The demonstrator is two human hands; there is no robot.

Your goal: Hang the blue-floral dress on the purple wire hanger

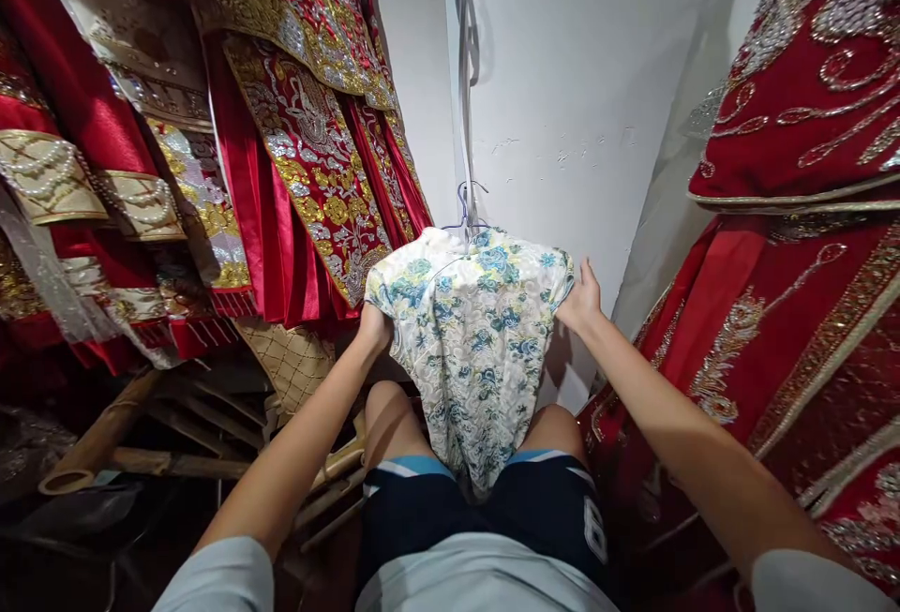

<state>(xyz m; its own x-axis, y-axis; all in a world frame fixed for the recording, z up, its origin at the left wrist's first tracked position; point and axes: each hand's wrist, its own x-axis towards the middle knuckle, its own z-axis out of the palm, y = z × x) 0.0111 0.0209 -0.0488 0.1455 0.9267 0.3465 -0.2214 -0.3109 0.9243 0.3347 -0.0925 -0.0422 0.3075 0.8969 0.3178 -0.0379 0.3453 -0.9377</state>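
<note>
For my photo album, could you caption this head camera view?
Two hands spread a floral top on its hanger between red embroidered garments.

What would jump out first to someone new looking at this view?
Probably the red garments with gold and silver embroidery, which hang across the upper left, with more red garments down the right side. Between them, in front of the pale wall, the white blouse with blue flowers stands out on its hanger, the left hand and right hand at its sleeves.
</note>
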